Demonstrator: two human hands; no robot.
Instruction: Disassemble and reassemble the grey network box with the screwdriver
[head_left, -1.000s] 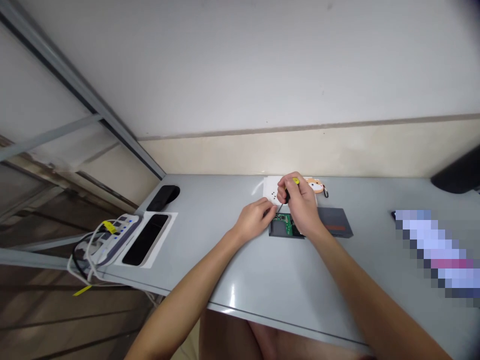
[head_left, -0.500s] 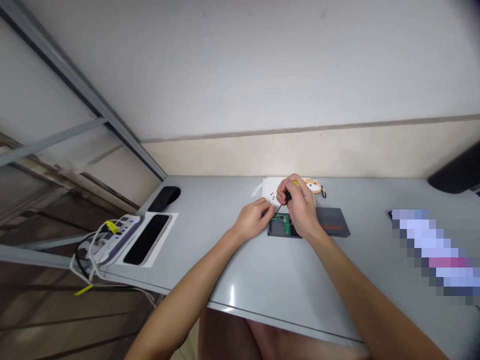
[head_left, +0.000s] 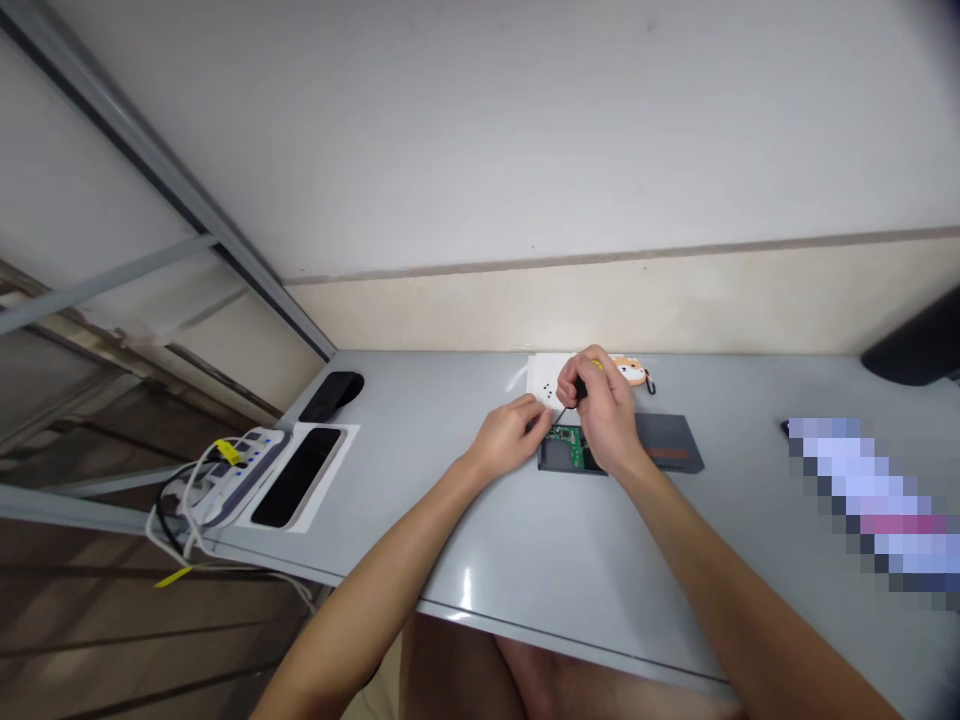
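Note:
A small dark grey case [head_left: 559,459] lies open on the grey table [head_left: 525,540], showing a green circuit board [head_left: 568,443]. My right hand [head_left: 604,415] is closed around a screwdriver with a black and yellow handle [head_left: 583,380], its tip pointing down at the board's left corner. My left hand [head_left: 510,437] rests at the case's left edge, fingers curled and pinched against it. The case's grey lid [head_left: 670,442] lies just to the right. A white sheet [head_left: 541,375] with small dark screws sits behind the hands.
An orange and white animal-shaped keyring [head_left: 634,373] lies behind the lid. At the table's left end are a black phone on white paper [head_left: 298,476], a black pouch [head_left: 331,393] and a white power strip [head_left: 232,472] with cables. A dark object [head_left: 915,350] sits far right.
Both hands stay at the case; the right hand has shifted only slightly on the screwdriver. The view has drifted a little.

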